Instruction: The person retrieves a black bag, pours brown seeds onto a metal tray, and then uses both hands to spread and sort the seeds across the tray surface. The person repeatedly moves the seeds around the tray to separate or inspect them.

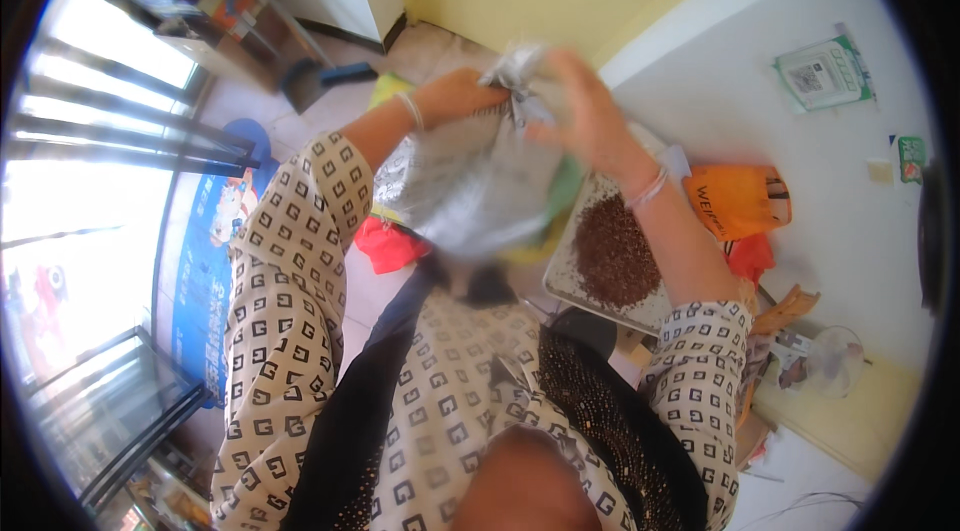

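My left hand (pixel 459 100) grips the gathered, twisted neck of a silver-grey plastic bag (pixel 480 178), which hangs bulging above the floor in front of me. My right hand (pixel 592 111) is blurred, on the right of the bag's neck, with thumb and fingers apart; whether it brushes the plastic is unclear. Behind and around the bag show yellow and green patches of other bags, partly hidden by it. To its right lies a shallow white tray (pixel 562 283) holding a heap of small dark reddish-brown pieces (pixel 619 253), partly covered by my right forearm.
A red bag (pixel 388 244) sits at the lower left of the silver bag. An orange carrier bag (pixel 739 201) stands against the white wall at right. Beyond lie a dustpan (pixel 304 85) and a blue broom head (pixel 349 73). A glass door with dark bars (pixel 135 133) borders the left.
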Motion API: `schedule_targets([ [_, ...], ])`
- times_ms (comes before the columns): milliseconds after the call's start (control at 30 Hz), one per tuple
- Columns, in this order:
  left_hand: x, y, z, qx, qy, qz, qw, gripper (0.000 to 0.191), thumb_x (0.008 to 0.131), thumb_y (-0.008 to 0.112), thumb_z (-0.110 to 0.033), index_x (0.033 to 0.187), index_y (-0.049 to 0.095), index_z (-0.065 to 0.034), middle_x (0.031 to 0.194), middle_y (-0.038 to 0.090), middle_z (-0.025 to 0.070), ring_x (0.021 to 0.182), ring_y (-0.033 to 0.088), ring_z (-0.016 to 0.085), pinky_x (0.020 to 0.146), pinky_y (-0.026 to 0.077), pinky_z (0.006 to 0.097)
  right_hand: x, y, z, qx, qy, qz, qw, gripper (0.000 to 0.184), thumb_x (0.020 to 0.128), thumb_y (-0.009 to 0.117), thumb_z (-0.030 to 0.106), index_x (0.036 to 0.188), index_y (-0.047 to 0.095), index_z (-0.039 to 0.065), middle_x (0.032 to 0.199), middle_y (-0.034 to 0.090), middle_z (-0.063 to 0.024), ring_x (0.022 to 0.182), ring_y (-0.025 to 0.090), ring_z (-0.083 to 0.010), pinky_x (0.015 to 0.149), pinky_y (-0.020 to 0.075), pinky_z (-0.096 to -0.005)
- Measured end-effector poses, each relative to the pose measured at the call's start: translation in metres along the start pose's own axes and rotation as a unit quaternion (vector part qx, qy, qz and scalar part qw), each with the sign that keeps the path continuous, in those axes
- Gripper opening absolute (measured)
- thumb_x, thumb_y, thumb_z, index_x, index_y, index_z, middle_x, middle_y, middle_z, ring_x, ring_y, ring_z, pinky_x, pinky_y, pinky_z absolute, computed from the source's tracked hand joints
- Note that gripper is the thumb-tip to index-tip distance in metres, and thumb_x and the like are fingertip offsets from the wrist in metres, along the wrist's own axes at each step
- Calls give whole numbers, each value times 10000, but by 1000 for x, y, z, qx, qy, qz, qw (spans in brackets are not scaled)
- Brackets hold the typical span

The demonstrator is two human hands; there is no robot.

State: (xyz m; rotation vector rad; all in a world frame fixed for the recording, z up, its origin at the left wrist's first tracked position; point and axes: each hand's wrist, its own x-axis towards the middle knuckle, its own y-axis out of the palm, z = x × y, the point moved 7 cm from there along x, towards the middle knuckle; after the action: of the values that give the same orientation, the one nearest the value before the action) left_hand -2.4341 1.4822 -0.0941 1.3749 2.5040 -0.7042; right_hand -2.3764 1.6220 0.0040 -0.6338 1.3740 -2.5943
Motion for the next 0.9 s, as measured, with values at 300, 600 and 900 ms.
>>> schedule_targets([
  [300, 2, 43, 137, 221, 14, 97, 970, 447, 879, 570, -329, 1189, 565, -7, 1230, 561, 199, 1061, 570, 275, 912, 446, 364, -68, 132, 19, 253, 163, 233, 925, 729, 735, 715, 368, 1332, 443, 49, 1188, 573, -227, 1041, 588, -343, 885, 466, -376],
  [600, -97, 128, -3, 526, 135, -63, 838, 801, 689, 740, -373, 1377, 391, -156, 1292, 486, 150, 1145, 505, 345, 912, 395, 551, -121, 173, -40, 480, 388, 411, 671, 516, 874, 562, 416, 1166, 611, -7, 1115, 645, -119, 952, 605, -202, 861, 469, -322],
  [900, -30, 110, 140, 132, -155, 168, 965, 568, 754, 711, -294, 1270, 539, -129, 1049, 650, 114, 865, 616, 234, 780, 491, 357, -93, 159, -68, 187, 295, 285, 893, 487, 864, 588, 362, 1213, 566, 23, 1109, 608, -184, 1118, 543, -287, 950, 398, -360],
])
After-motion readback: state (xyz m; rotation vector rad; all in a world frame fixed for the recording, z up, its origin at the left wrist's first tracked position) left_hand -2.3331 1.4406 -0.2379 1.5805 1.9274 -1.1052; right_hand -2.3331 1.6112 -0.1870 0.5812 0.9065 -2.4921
